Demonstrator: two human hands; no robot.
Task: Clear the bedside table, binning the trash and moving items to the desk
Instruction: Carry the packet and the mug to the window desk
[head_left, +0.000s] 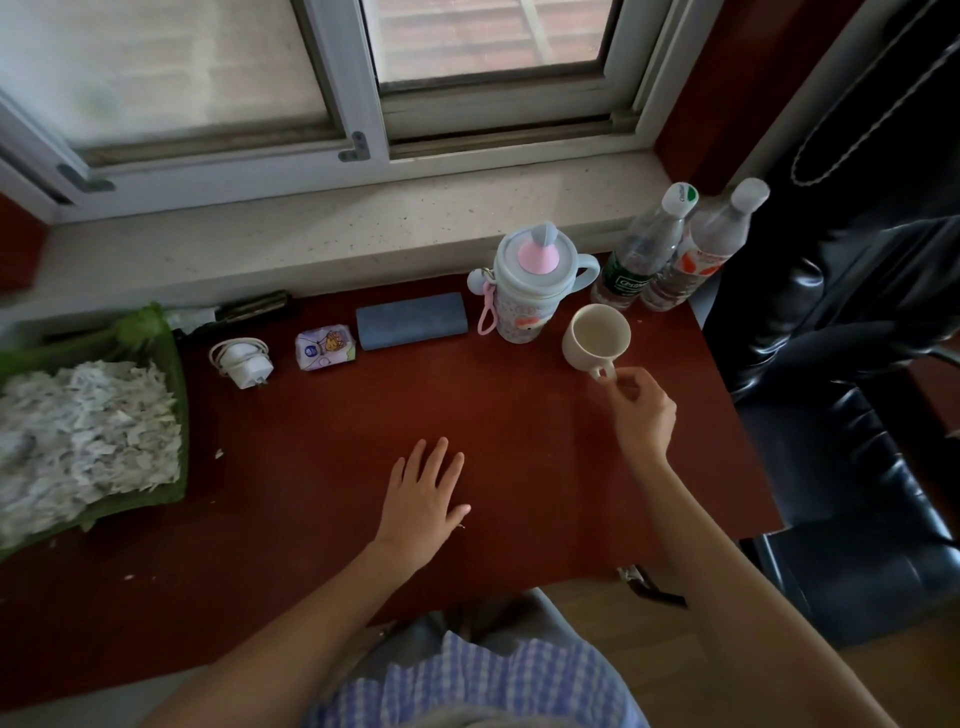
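A cream mug (596, 336) stands upright on the dark red desk (337, 426), near its back right. My right hand (641, 410) pinches the mug's handle between thumb and fingers. My left hand (423, 499) lies flat on the desk with fingers spread, holding nothing. Along the back of the desk stand a pale blue kids' bottle with a pink spout (530, 283), a blue-grey case (412, 319), a small tissue pack (325, 347) and a white charger with its cable (242, 359).
Two clear plastic bottles (670, 249) stand at the back right corner. A green tray of shredded paper (78, 421) fills the left side. A stone window sill (260, 239) runs behind. A black leather chair (857, 415) is close on the right.
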